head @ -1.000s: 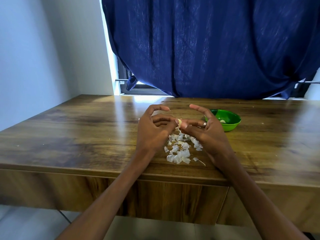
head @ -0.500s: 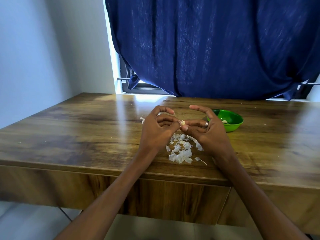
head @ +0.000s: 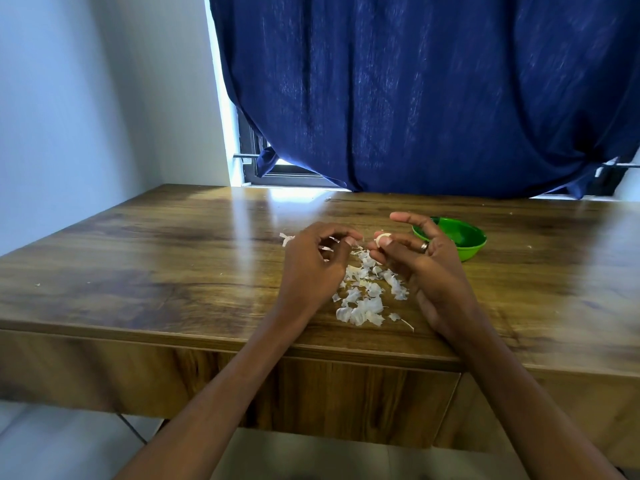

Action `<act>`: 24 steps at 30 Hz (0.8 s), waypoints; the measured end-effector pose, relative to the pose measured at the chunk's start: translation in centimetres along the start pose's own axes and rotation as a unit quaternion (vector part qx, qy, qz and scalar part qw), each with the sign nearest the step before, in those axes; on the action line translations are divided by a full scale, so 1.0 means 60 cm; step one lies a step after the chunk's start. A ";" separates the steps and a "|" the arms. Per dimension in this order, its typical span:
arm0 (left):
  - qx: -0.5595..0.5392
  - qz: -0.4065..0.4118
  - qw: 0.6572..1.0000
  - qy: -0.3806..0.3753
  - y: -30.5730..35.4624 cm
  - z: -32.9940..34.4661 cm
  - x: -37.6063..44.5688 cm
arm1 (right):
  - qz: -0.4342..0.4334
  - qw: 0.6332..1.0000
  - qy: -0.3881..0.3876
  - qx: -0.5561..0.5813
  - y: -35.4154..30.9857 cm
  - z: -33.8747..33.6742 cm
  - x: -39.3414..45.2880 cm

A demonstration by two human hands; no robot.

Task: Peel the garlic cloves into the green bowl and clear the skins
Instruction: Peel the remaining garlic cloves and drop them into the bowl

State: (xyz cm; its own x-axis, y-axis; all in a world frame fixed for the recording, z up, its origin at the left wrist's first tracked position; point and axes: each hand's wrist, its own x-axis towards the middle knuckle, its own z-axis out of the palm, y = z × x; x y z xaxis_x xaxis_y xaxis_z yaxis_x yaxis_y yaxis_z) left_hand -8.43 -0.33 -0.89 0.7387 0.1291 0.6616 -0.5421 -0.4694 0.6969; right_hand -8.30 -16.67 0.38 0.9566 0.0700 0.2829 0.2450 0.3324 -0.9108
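Observation:
My right hand [head: 420,261] pinches a pale garlic clove [head: 382,237] between thumb and fingers, just above the wooden table [head: 156,271]. A few centimetres to its left, my left hand [head: 311,268] has its fingers curled and pinches thin strips of skin [head: 330,244]. Under and between both hands lies a pile of white garlic skins [head: 363,299]. The green bowl [head: 460,239] stands behind my right hand, partly hidden by its fingers.
A loose scrap of skin [head: 284,238] lies left of my left hand. A dark blue curtain [head: 415,98] hangs behind the table's far edge, with a window frame [head: 256,164] at its left. The table's front edge runs under my forearms.
My hands were joined on the clove; now they have come apart. The right hand keeps the clove, and the left has pulled away leftwards with skin.

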 end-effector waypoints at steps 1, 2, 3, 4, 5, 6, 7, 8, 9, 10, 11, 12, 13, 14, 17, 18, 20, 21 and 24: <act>0.020 0.008 1.000 0.003 -0.004 0.002 0.000 | -0.001 1.000 0.000 -0.003 0.001 -0.001 0.001; 0.038 0.014 0.999 0.004 -0.008 0.003 0.000 | -0.004 1.000 -0.002 -0.018 0.002 -0.003 0.002; 0.052 0.017 0.999 0.003 -0.013 0.005 0.000 | -0.009 0.999 -0.004 -0.041 0.003 -0.004 0.002; 0.066 0.019 0.998 0.001 -0.017 0.006 0.001 | -0.012 0.998 -0.003 -0.062 0.003 -0.004 0.002; 0.078 0.023 0.997 -0.003 -0.019 0.007 0.001 | -0.015 0.997 0.001 -0.076 0.004 -0.005 0.002; 0.081 0.029 0.996 -0.010 -0.020 0.008 0.000 | -0.015 0.996 0.005 -0.082 0.004 -0.005 0.002; 0.072 0.036 0.997 -0.016 -0.017 0.008 0.000 | -0.014 0.996 0.007 -0.084 0.004 -0.005 0.001; 0.057 0.045 0.997 -0.018 -0.014 0.008 -0.001 | -0.013 0.996 0.007 -0.083 0.004 -0.006 0.001; 0.044 0.057 0.997 -0.017 -0.009 0.008 -0.002 | -0.012 0.996 0.006 -0.085 0.004 -0.006 0.001; 0.035 0.068 0.997 -0.014 -0.005 0.007 -0.003 | -0.013 0.996 0.005 -0.088 0.005 -0.007 0.001; 0.028 0.077 0.997 -0.012 -0.001 0.006 -0.003 | -0.013 0.996 0.004 -0.090 0.006 -0.007 0.002; 0.021 0.083 0.996 -0.010 0.002 0.005 -0.004 | -0.012 0.996 0.003 -0.088 0.006 -0.006 0.001; 0.015 0.085 0.996 -0.008 0.003 0.004 -0.004 | -0.011 0.997 -0.002 -0.083 0.005 -0.005 0.000; 0.010 0.084 0.996 -0.005 0.003 0.003 -0.005 | -0.011 0.997 -0.010 -0.079 0.004 -0.004 0.000; 0.011 0.090 0.996 0.015 0.004 0.002 -0.006 | -0.021 0.995 -0.029 -0.091 0.001 -0.003 -0.003; 0.013 0.097 0.995 0.024 0.004 0.002 -0.005 | -0.024 0.994 -0.028 -0.100 0.001 -0.003 -0.003; 0.015 0.106 0.994 0.033 0.004 0.002 -0.006 | -0.032 0.992 -0.024 -0.118 0.000 -0.002 -0.003; 0.016 0.107 0.994 0.034 0.005 0.002 -0.006 | -0.038 0.991 -0.023 -0.124 0.000 -0.001 -0.004; 0.010 0.116 0.992 0.040 0.008 0.002 -0.006 | -0.051 0.991 -0.027 -0.119 -0.003 0.003 -0.006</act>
State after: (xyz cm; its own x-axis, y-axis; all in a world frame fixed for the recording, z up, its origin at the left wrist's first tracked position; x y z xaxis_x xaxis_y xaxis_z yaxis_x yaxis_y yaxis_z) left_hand -8.89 -0.70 -0.85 0.5609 0.0835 0.8236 -0.6854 -0.5111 0.5186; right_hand -8.74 -16.56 0.48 0.9168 0.1005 0.3865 0.3760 0.1090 -0.9202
